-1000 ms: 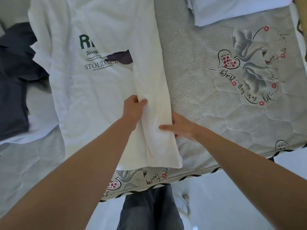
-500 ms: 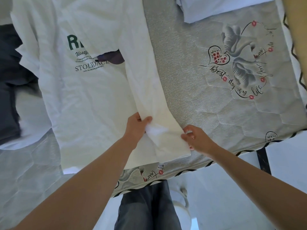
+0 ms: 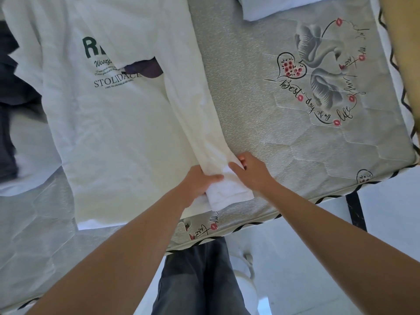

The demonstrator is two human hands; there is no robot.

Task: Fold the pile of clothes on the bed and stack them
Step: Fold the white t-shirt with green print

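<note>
White T-shirt with green lettering, spread face up on the grey quilted mattress, hem toward the near edge. Right side already turned inward as a long panel over the body of the shirt. Left hand curled round the bunched lower corner of that panel near the hem, thumb laid across the top. Right hand just beside it on the outer edge, thumb on top and fingertips tucked under the fold, pinching the cloth. Dark garments heaped at the far left of the bed, partly beneath the shirt and unfolded; white pillow at the top edge; printed swan-and-heart motif on the bare mattress to the right.

Step in hand, judging from this: squaring off the first lengthwise fold at the hem. Next likely needed: smoothing the crumpled corner flat, lining it up with the hem, then bringing the left side across to match.

Against half a second ago: hands closer together, almost touching over the corner, where a gap showed before; right hand shifted from the outer edge onto the fold; corner more gathered; shirt otherwise lying as it was.
</note>
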